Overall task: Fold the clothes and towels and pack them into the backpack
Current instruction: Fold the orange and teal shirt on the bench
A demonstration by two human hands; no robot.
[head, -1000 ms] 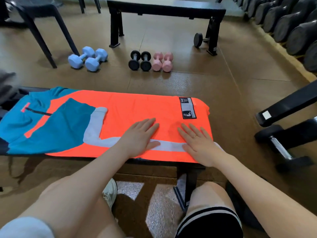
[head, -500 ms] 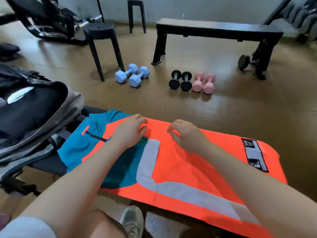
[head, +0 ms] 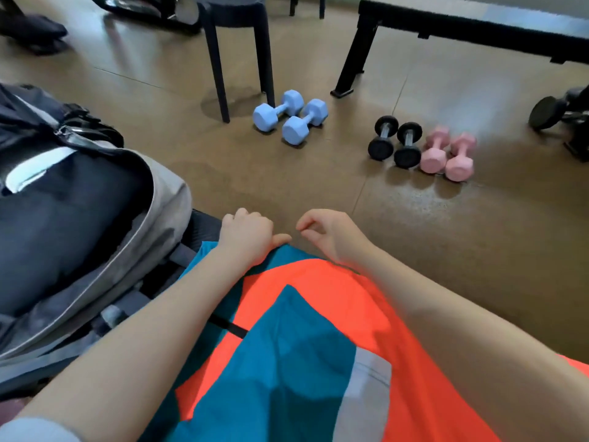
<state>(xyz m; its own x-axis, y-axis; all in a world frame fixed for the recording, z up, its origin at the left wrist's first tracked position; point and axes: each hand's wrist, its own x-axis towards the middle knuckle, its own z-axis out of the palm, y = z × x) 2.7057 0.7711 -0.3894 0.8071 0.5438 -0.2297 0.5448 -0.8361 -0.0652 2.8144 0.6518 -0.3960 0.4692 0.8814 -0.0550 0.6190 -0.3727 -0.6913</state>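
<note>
The left hand (head: 247,237) is curled, knuckles up, its fingers bent down over the far edge of the orange and teal garment (head: 287,355), with the thumb lying flat along that edge; it grips the cloth there. The right hand (head: 331,234) sits just beside it, a small gap between the two, with thumb and forefinger bent toward each other as if pinching; whether any cloth sits between them cannot be told, since the fingertips show against the floor (head: 318,193).

The garment is smooth, thin sports fabric in bright orange with teal panels, a pale grey stripe and a short black zip pull. It spreads from both hands back toward the person, under both forearms, over the dark padded surface (head: 204,224), whose corner shows just left of the left hand.

Left of the left hand lies the backpack (head: 95,237), soft grey cloth with a silver-edged opening, unzipped and gaping, dark folded fabric inside.

Both arms reach forward, bare, nearly parallel, wrists slightly bent down.

Beyond the hands on the glossy brown floor lie blue dumbbells (head: 290,116), black dumbbells (head: 395,141) and pink dumbbells (head: 446,154).
</note>
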